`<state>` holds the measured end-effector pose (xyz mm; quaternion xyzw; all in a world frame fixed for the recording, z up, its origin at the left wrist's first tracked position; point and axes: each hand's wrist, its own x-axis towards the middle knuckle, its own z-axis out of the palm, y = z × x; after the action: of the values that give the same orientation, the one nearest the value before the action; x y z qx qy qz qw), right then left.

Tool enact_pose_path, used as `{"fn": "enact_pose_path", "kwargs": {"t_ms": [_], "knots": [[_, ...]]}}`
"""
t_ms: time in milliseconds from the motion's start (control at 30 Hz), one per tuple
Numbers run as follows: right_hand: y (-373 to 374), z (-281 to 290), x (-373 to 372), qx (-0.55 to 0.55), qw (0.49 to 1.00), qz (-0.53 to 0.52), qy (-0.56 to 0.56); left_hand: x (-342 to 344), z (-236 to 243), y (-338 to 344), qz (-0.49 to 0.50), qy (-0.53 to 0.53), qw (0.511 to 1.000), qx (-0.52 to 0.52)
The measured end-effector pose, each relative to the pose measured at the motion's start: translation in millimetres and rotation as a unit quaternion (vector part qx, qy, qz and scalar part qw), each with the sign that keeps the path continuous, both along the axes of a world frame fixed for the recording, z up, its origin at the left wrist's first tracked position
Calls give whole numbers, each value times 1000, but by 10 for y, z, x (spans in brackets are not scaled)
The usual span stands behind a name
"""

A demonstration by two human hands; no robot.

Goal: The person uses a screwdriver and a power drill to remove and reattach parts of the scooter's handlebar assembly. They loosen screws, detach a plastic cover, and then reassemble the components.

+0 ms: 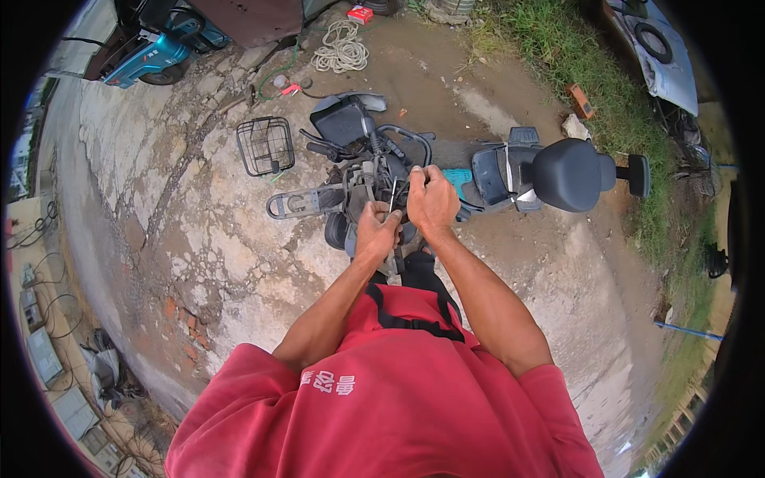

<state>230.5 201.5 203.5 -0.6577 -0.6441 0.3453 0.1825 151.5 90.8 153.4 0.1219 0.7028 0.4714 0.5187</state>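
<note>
Below me stands a partly stripped electric scooter point(374, 171), its front covers off and the steering parts bare. My left hand point(378, 229) is closed over the front end, pinching a slim silver metal rod point(394, 193) that points up and away. What kind of tool the rod is, I cannot make out. Just right of it, my right hand point(432, 199) is curled into a closed grip, its knuckles up, close to the teal body panel point(458, 182). Whatever lies inside those fingers is hidden. A metal front rack point(307, 203) sticks out left of my hands.
A black wire basket point(265, 146) lies on broken concrete at left. Behind the scooter are coiled rope point(341, 48) and a small red box point(360, 14). The dark seat point(567, 174) extends right, near grass. A blue vehicle point(155, 60) stands far left.
</note>
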Motion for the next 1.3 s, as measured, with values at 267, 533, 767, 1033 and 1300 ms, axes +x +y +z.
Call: {"fn": "enact_pose_path", "kwargs": {"t_ms": [267,533,767,1033,1300], "knots": [[31,-79,77,-7,1000,18,-4,-32,48,159,-137,236,961,34],[48,-47,79,-9,999,34,12,-158,326,342,-140,94,984,-49],[-7,-334,254,-6,959,-27,281,-133,354,370,-172,133,975,-55],[-1138,-482,705,-293,917,47,266,-244,163,241,-248,128,960,-18],[-982,-638,336,-169,982,19,83,-885,429,561,-304,286,909,0]]}}
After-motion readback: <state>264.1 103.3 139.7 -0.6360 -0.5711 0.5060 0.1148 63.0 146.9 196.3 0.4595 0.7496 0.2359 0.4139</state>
